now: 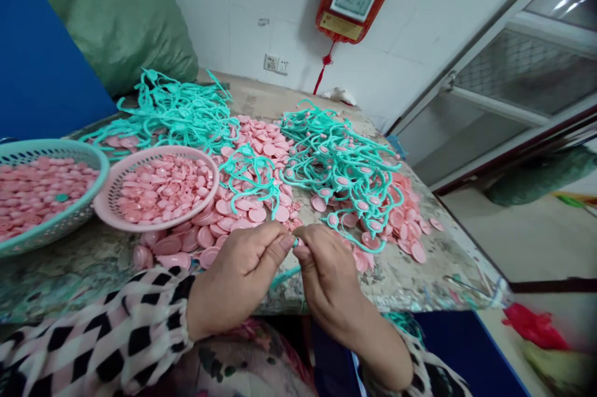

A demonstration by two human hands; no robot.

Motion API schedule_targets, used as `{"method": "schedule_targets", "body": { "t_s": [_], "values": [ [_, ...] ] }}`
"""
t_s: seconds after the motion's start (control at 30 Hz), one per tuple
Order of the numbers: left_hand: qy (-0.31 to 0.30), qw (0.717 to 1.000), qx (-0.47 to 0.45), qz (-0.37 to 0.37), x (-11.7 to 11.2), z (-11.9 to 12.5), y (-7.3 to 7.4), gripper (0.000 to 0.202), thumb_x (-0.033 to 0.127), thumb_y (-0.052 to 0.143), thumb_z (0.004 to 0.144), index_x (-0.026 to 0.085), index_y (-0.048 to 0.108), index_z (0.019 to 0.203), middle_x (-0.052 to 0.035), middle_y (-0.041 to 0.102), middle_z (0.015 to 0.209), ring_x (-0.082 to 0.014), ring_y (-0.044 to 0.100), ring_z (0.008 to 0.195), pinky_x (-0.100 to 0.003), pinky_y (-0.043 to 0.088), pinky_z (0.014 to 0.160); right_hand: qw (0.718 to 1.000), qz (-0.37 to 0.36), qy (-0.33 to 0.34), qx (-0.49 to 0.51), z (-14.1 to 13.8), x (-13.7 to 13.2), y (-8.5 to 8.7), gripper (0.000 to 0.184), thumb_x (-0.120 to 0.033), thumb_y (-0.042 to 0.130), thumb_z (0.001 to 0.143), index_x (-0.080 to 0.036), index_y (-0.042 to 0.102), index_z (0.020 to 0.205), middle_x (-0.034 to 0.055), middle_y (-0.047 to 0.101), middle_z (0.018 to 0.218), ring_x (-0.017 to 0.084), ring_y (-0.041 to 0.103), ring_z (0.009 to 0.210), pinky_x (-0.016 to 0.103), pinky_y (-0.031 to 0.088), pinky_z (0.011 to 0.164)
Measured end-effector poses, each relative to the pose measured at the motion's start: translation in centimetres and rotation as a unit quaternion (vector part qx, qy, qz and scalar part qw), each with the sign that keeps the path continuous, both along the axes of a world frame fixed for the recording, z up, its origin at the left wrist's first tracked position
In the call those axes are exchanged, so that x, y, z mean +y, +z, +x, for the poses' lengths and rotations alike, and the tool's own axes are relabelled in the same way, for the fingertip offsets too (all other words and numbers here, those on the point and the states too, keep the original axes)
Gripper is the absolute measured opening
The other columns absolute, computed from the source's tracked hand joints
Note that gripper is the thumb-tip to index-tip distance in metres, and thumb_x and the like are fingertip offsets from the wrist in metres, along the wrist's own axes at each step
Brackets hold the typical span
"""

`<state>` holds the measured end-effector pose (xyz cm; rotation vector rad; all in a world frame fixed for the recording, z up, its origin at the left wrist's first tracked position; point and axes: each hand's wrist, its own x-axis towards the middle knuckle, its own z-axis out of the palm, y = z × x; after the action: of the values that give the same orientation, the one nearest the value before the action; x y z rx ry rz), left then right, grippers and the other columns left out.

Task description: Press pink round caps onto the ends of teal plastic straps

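My left hand (237, 275) and my right hand (329, 282) meet over the near part of the table, thumbs and fingers closed. Between the fingertips a small bit of a teal plastic piece (295, 242) shows, with a paler part beside it; most of it is hidden. A teal strip (284, 276) hangs below the hands and seems to belong to the same piece. Just beyond lie loose pink plastic discs (256, 214) with a few teal bendy pieces (252, 176) on top. On the right is a heap of teal pieces with pink ovals (342, 160) set in them.
A pink basket (103, 205) and a teal basket (100, 167) of small pink parts stand on the left. Behind them is a pile of plain teal pieces (172, 111) and a green sack (116, 17). A calendar (340, 20) hangs on the wall above the worn table (433, 266).
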<state>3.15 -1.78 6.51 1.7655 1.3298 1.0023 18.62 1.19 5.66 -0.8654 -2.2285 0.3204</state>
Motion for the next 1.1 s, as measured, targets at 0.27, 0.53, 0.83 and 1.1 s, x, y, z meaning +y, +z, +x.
{"method": "schedule_targets", "body": {
  "t_s": [0.27, 0.53, 0.83, 1.1],
  "values": [
    [0.007, 0.998, -0.02, -0.052, 2.2, -1.4, -1.8, 0.032, 0.034, 0.036, 0.094, 0.018, 0.047, 0.069, 0.0046, 0.042, 0.06, -0.0106, 0.041, 0.058, -0.024, 0.03, 0.055, 0.983, -0.175, 0.046, -0.028, -0.6, 2.1, -1.0, 0.028, -0.031, 0.031, 0.099, -0.019, 0.052, 0.084, 0.0008, 0.054, 0.072, 0.015, 0.051, 0.067, 0.027, 0.041, 0.063],
    [0.014, 0.976, -0.161, -0.146, 3.2, -1.7, -2.0, 0.032, 0.039, 0.04, 0.092, 0.019, 0.04, 0.067, 0.0065, 0.032, 0.056, -0.0096, 0.033, 0.052, -0.022, 0.028, 0.05, 0.959, 0.211, -0.045, -0.184, -0.6, 3.5, -2.0, 0.018, -0.028, 0.045, 0.093, -0.015, 0.056, 0.091, 0.0059, 0.056, 0.075, 0.02, 0.047, 0.073, 0.041, 0.037, 0.088],
    [0.02, 0.99, -0.093, -0.104, 3.6, -1.6, -1.6, 0.032, 0.035, 0.038, 0.093, 0.019, 0.042, 0.066, 0.005, 0.037, 0.059, -0.0102, 0.036, 0.055, -0.023, 0.029, 0.052, 0.991, 0.048, 0.051, -0.114, -1.3, 4.5, -1.4, 0.027, -0.022, 0.028, 0.097, -0.02, 0.044, 0.075, 0.0009, 0.046, 0.065, 0.016, 0.042, 0.062, 0.03, 0.036, 0.059],
    [0.009, 0.992, -0.077, -0.098, 3.7, -1.7, -2.0, 0.033, 0.035, 0.037, 0.094, 0.018, 0.044, 0.067, 0.0041, 0.041, 0.061, -0.0105, 0.039, 0.059, -0.023, 0.031, 0.055, 0.971, -0.216, 0.102, -0.028, -1.0, 4.1, -1.4, 0.03, -0.029, 0.026, 0.1, -0.021, 0.041, 0.077, -0.0022, 0.046, 0.068, 0.012, 0.045, 0.06, 0.024, 0.039, 0.057]
  ]
}}
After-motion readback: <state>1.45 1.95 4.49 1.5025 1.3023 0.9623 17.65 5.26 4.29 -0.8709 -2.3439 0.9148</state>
